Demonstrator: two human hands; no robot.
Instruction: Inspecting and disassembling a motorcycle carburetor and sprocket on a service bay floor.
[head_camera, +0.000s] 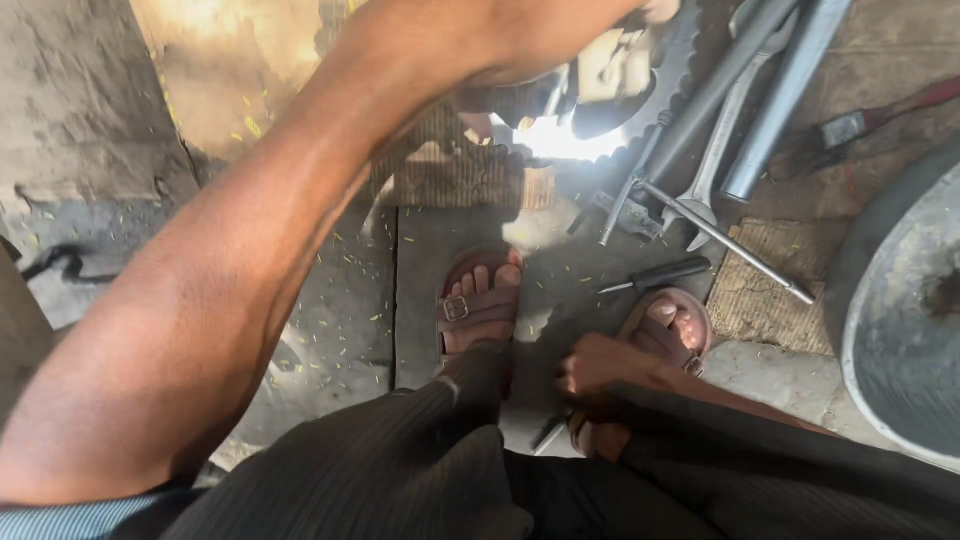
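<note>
My sandalled feet (480, 305) are standing on the floor (340, 330), side by side. A screwdriver (655, 274) is lying just beyond my right foot (668, 330). Farther out, a toothed sprocket (640, 110) is sitting left of the wrenches (715, 165) and metal bars (790, 90). A large basin (900, 320) is resting at the floor's right edge.

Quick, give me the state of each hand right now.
Left hand: reaches toward the toothed metal disc; mostly out of frame, grip cannot be told.
Right hand: closed, fist-like, by the knee; contents cannot be told.
</note>
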